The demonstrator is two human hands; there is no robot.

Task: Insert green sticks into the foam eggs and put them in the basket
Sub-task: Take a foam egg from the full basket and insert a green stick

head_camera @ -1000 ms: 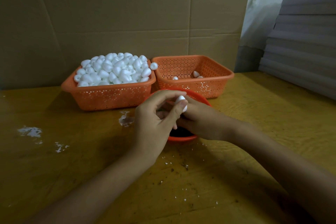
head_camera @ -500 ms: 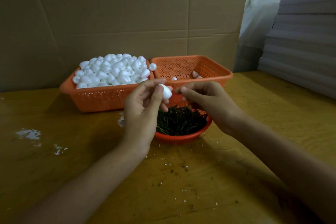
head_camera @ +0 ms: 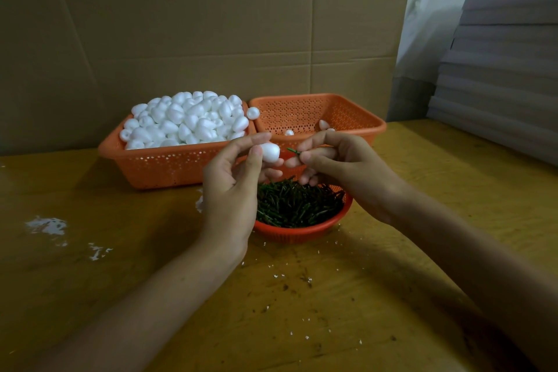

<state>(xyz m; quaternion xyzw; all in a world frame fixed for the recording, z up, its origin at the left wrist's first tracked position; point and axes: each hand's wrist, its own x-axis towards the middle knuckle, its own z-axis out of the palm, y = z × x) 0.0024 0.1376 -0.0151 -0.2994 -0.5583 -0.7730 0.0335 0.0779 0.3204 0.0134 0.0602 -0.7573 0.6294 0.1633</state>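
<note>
My left hand (head_camera: pixel 232 181) pinches a white foam egg (head_camera: pixel 269 153) between thumb and fingers, above the round orange bowl (head_camera: pixel 302 231) of green sticks (head_camera: pixel 297 204). My right hand (head_camera: pixel 338 166) pinches one green stick (head_camera: pixel 293 150), its tip a short gap from the egg. Behind, the left orange basket (head_camera: pixel 157 166) is heaped with foam eggs (head_camera: pixel 190 121). The right orange basket (head_camera: pixel 350 113) holds a few eggs (head_camera: pixel 323 124).
A wall of cardboard boxes (head_camera: pixel 211 24) stands right behind the baskets. Grey foam sheets (head_camera: pixel 501 75) are stacked at the right. White foam crumbs (head_camera: pixel 45 225) lie on the wooden table (head_camera: pixel 302 311) at the left and in front of the bowl.
Both hands rose off the bowl, uncovering the sticks. My right hand now holds a green stick beside the egg in my left hand.
</note>
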